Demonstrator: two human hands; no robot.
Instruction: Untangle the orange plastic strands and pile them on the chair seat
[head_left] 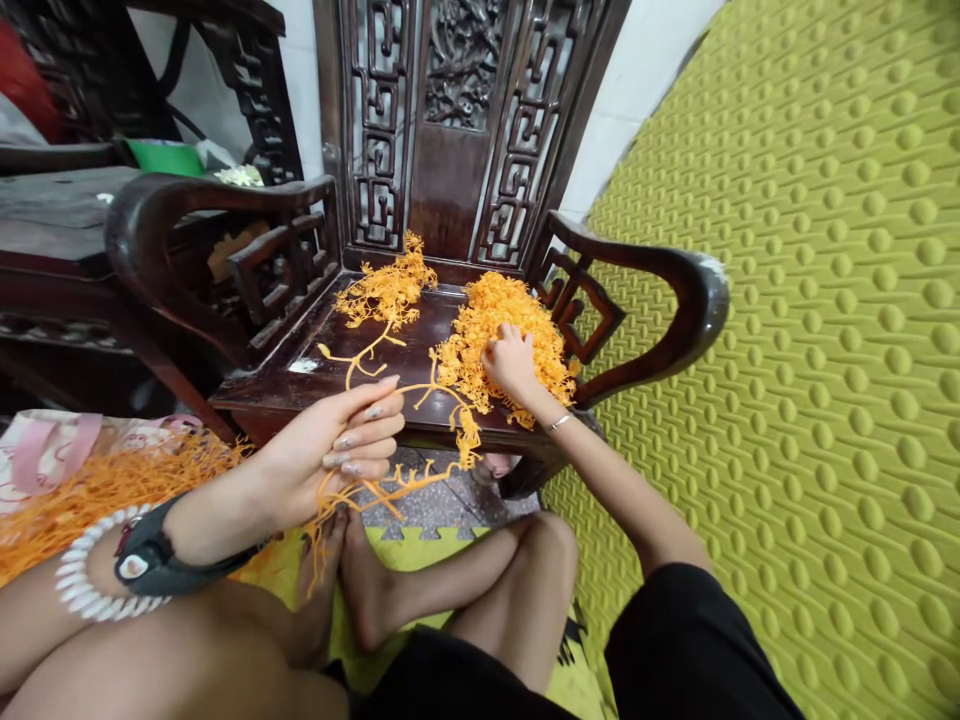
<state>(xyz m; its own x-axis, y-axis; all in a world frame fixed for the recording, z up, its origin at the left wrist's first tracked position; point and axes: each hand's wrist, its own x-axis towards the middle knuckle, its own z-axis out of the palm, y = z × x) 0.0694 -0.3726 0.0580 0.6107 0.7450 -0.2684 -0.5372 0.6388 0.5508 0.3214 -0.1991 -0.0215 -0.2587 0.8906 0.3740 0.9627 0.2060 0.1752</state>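
My left hand (334,445) is closed around an orange plastic branch frame (409,385), its thin stems sticking out both ways over the front edge of a dark carved wooden chair (300,375). My right hand (514,362) rests fingers-down on a heap of small orange plastic pieces (499,320) on the right of the chair seat, its fingertips buried in the heap. A second orange branch cluster (390,288) lies at the back middle of the seat. My left wrist carries a dark watch and a white beaded bracelet.
A pile of orange strands (90,490) lies on a pink bag at the left by my knee. My crossed bare legs sit on a yellow-green bumpy foam mat (810,330) that fills the right side. More dark carved furniture (67,215) stands at the left.
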